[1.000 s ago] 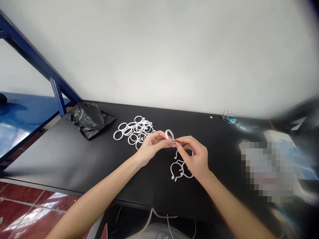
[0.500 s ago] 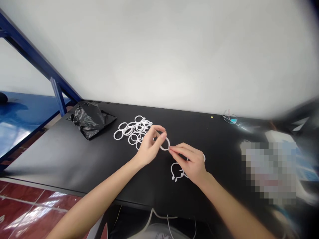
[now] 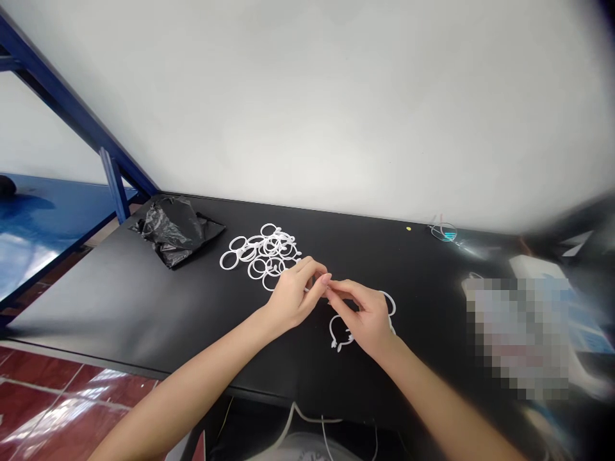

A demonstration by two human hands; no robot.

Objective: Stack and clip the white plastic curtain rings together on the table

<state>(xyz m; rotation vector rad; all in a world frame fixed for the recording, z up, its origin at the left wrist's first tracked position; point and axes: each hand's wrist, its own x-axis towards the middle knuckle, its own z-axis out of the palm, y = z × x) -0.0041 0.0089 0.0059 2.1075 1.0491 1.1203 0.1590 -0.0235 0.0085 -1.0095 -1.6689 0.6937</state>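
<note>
My left hand [image 3: 295, 294] and my right hand [image 3: 362, 314] meet fingertip to fingertip just above the black table [image 3: 144, 301]. Both pinch a white plastic ring, which is almost wholly hidden between the fingers. A pile of several closed white rings [image 3: 262, 253] lies just beyond my left hand. Under and beside my right hand lie a few opened white rings [image 3: 339, 330], one curving out past the knuckles at the right.
A crumpled black plastic bag [image 3: 173, 230] sits at the table's back left. A small clear ring-shaped item [image 3: 442, 230] and a yellow dot lie near the back wall. A blurred-out patch covers the table's right end. A blue metal frame [image 3: 110, 186] stands to the left.
The ring stood upright above my fingers a second ago. It has since come down and is now tucked between both hands, which have lowered toward the table.
</note>
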